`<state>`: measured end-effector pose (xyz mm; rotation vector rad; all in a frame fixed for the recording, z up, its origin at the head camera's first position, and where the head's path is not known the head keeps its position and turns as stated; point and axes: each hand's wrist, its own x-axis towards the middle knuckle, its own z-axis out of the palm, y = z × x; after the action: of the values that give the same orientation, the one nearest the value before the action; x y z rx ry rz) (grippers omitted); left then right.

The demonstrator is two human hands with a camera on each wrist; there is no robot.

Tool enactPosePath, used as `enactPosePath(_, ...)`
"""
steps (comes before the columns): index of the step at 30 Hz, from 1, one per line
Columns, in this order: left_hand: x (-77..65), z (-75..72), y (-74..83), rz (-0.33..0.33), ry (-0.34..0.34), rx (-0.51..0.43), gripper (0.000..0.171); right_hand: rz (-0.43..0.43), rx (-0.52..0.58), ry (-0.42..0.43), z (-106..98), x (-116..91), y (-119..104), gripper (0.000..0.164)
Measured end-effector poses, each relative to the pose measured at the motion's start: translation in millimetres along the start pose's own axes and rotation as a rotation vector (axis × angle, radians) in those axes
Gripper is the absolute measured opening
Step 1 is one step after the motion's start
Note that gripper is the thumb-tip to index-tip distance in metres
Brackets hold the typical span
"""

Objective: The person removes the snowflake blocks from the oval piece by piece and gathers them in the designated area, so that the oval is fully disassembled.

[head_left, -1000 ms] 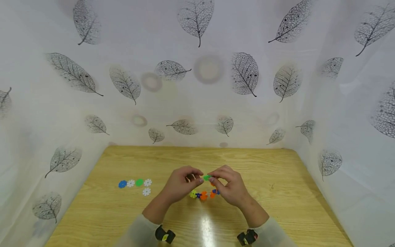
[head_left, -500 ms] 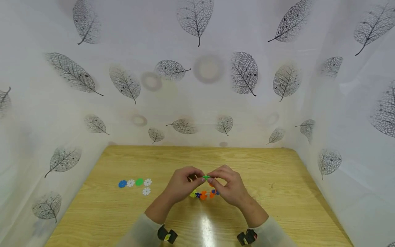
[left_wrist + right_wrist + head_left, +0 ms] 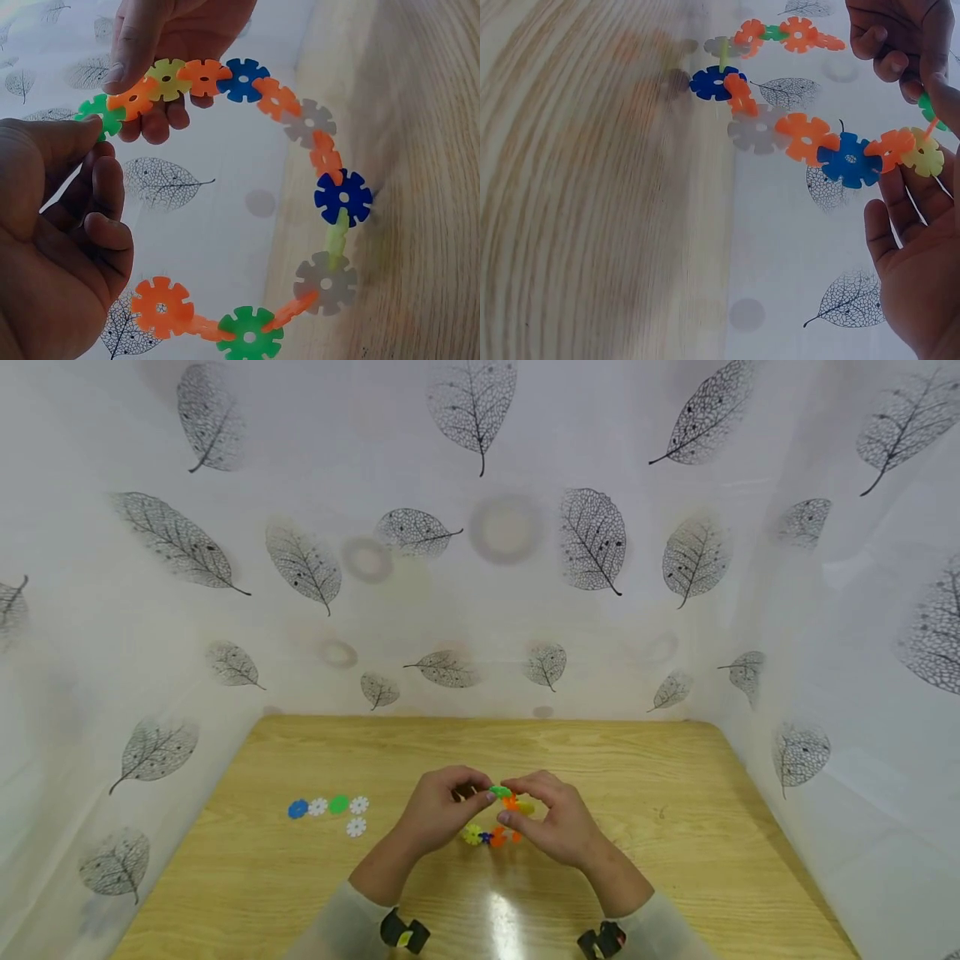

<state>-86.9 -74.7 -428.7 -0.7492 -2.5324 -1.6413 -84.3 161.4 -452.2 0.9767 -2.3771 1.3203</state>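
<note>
A chain of notched plastic snowflake discs, in orange, blue, green, yellow and clear, curves in a wide loop between the hands. My left hand pinches the green disc at one end between thumb and fingers. Beside that disc, an orange one is slotted on. My right hand has its thumb and index finger spread apart around this part of the chain. In the right wrist view its fingers lie loosely extended behind the yellow disc. The chain's other end is an orange disc, hanging free.
On the wooden table to the left lie loose discs: a blue one, a green one and several white ones. A leaf-printed white curtain surrounds the table's back and sides.
My right thumb and index finger have parted from the green disc and spread, while my left hand keeps its pinch. Orange and yellow discs now show between the right thumb and index finger.
</note>
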Motion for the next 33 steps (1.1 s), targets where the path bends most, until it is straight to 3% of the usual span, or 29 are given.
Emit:
enactPosePath(5, 0.0, -0.3, -0.2, 0.007, -0.001, -0.014, 0.012, -0.039, -0.007, 0.008, 1.0, 0.9, 0.8, 0.031)
enactPosePath(11, -0.5, 0.3, 0.8, 0.041, 0.016, -0.019, 0.003, -0.055, -0.016, 0.018, 0.3, 0.8, 0.2, 0.03)
enactPosePath(17, -1.2, 0.9, -0.8, 0.079, 0.032, -0.02, 0.006, -0.044, -0.019, 0.017, 1.4, 0.5, -1.0, 0.03)
enactPosePath(22, -2.4, -0.6, 0.6, 0.082, 0.031, -0.006, 0.012, -0.039, -0.021, 0.023, 2.8, 0.0, -2.7, 0.029)
enactPosePath(28, -3.0, -2.4, 1.0, 0.1, 0.029, -0.002, 0.005, -0.063, -0.019, 0.035, 5.2, 0.5, -1.2, 0.027)
enactPosePath(33, -3.6, -2.9, -0.2, 0.098, 0.04, -0.013, 0.013, -0.071, -0.018, 0.033, 6.0, 0.6, -1.0, 0.027)
